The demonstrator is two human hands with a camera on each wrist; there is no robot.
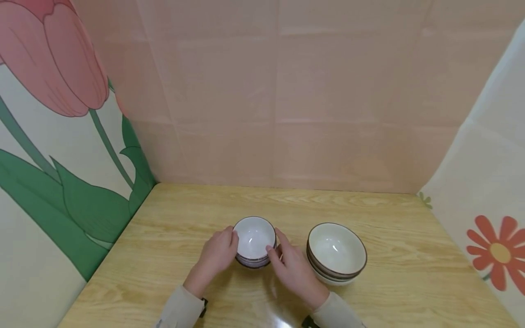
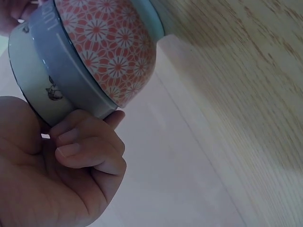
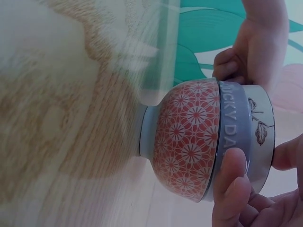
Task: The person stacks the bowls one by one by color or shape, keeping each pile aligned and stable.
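Observation:
Between both hands is a stack of three small nested bowls. The top one is a white bowl [image 1: 255, 237] with a dark rim and a leaf print on its outside. Under it sits a grey-purple bowl [image 3: 230, 118] with raised lettering, and lowest a red flower-patterned bowl [image 3: 187, 139] with a pale foot right at the tabletop. My left hand [image 1: 220, 249] grips the stack's left side, its curled fingers [image 2: 90, 139] against the upper bowls. On the right side, my right hand [image 1: 294, 269] holds the stack with the thumb at the white rim and fingers on the grey-purple bowl.
A second stack of larger bowls [image 1: 337, 248], cream inside with brown rims, stands just right of my right hand. The wooden table [image 1: 197, 205] meets a pink backdrop [image 1: 270, 91] behind, with a tulip-printed sheet [image 1: 94, 196] on the left and a flower-printed one [image 1: 459, 182] on the right.

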